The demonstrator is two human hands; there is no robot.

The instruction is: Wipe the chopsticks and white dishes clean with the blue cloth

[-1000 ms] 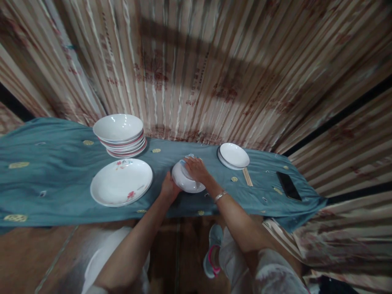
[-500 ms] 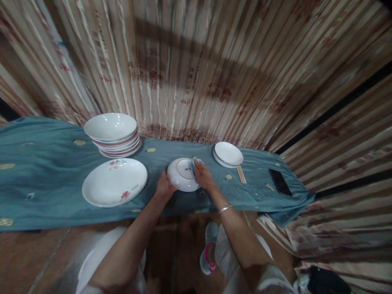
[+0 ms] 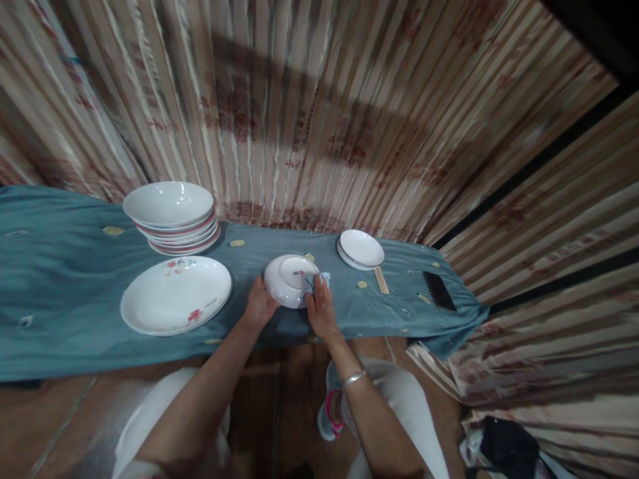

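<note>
A small white plate (image 3: pixel 287 283) is held bottom up above the cloth-covered table, its foot ring and a small printed mark showing. My left hand (image 3: pixel 260 303) grips its left rim, the fingertips partly hidden beneath. My right hand (image 3: pixel 322 309) presses a light blue cloth (image 3: pixel 325 278) against the plate's right side, fingers closed over it. Nearest on the left lies a large oval platter (image 3: pixel 174 296) with red flower prints. Behind that rises a stack of dishes with a deep white bowl (image 3: pixel 170 203) on top.
Several small white plates (image 3: pixel 362 247) are stacked at the back right, with wooden chopsticks (image 3: pixel 381 281) beside them. A black phone (image 3: pixel 439 291) lies near the right end of the teal tablecloth (image 3: pixel 279 332). Pleated curtains (image 3: pixel 279 133) hang directly behind the table.
My right hand with the cloth has slid from the plate's underside down to its right edge. My left hand keeps its hold. The whole view has shifted slightly.
</note>
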